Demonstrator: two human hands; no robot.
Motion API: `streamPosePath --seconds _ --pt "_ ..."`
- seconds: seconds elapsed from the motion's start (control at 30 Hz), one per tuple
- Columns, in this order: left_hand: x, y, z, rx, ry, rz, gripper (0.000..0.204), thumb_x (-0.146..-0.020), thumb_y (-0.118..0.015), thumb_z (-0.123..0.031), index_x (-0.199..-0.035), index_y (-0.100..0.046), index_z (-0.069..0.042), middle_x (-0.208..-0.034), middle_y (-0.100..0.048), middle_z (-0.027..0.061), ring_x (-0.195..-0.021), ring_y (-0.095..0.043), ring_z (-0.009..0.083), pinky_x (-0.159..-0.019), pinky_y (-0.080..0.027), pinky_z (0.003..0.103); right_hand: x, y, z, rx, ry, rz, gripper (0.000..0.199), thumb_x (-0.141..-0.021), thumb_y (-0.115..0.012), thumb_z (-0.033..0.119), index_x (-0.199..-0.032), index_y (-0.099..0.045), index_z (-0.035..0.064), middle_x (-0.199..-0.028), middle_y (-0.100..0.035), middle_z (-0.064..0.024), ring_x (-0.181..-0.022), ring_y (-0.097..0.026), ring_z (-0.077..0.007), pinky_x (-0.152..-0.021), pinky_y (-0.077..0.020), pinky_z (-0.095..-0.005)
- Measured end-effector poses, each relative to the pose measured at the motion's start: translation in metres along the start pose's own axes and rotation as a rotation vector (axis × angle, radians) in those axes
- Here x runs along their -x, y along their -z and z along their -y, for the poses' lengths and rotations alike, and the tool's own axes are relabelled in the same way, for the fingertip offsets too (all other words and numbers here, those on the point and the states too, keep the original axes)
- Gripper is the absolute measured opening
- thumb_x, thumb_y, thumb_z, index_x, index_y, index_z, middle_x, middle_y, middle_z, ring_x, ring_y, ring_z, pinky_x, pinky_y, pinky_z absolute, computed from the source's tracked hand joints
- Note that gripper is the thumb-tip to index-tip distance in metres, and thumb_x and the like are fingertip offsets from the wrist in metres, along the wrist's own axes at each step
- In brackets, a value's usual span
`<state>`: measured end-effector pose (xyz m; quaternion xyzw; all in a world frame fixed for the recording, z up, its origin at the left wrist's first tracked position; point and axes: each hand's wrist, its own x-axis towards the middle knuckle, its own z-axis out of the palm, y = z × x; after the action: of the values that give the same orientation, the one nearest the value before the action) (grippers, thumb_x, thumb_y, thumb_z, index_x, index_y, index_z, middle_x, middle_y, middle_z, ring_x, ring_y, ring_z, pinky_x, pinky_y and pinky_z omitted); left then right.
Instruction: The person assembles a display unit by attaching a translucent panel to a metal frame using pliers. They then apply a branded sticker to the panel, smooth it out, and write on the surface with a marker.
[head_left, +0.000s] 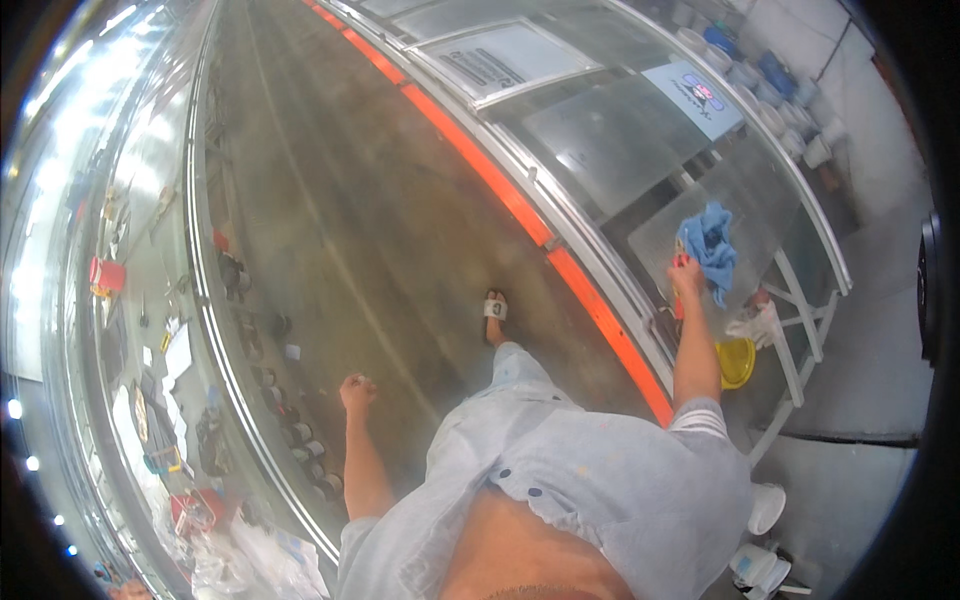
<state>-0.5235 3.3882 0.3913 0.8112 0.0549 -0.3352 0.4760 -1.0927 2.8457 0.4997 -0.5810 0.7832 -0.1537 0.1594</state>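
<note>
My right hand (686,274) reaches forward over the long glass-topped table on the right. Its fingers are closed round a crumpled blue cloth (711,250); something red and orange, too small to name, shows at the same fingers. Over the aisle floor hangs my left hand (358,391), its fingers curled in. Whether anything small is inside them is hidden.
An orange-red rail (505,200) edges the right-hand table (610,150). Below my right forearm sits a yellow bowl-like container (736,362), near a pale crumpled cloth (757,326). Buckets (768,508) stand lower right. A cluttered table with a red container (107,275) runs along the left.
</note>
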Motion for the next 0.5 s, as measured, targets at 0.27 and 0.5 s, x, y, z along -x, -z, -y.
streamPosePath --seconds 0.27,0.5 --pt "-0.126 -0.043 0.001 -0.44 0.03 0.037 0.026 -0.084 -0.067 -0.008 -0.108 -0.065 0.003 -0.082 -0.071 0.0136 -0.068 -0.068 0.0215 -0.061 -0.055 0.035 -0.051 -0.043 -0.001 0.04 -0.11 -0.039 0.037 -0.07 -0.068 0.019 -0.106 -0.066 0.0096 -0.107 -0.069 -0.0155 -0.103 -0.064 -0.0371 -0.087 -0.0499 -0.0476" --pt "-0.139 -0.133 -0.167 0.155 0.124 0.005 0.023 -0.087 -0.065 -0.005 -0.108 -0.063 0.002 -0.088 -0.069 0.0111 -0.071 -0.068 0.021 -0.061 -0.056 0.032 -0.033 -0.035 0.018 0.387 -0.074 -0.382 0.038 -0.073 -0.072 0.025 -0.102 -0.065 0.0021 -0.105 -0.067 -0.0185 -0.096 -0.062 -0.0389 -0.087 -0.0487 -0.047"
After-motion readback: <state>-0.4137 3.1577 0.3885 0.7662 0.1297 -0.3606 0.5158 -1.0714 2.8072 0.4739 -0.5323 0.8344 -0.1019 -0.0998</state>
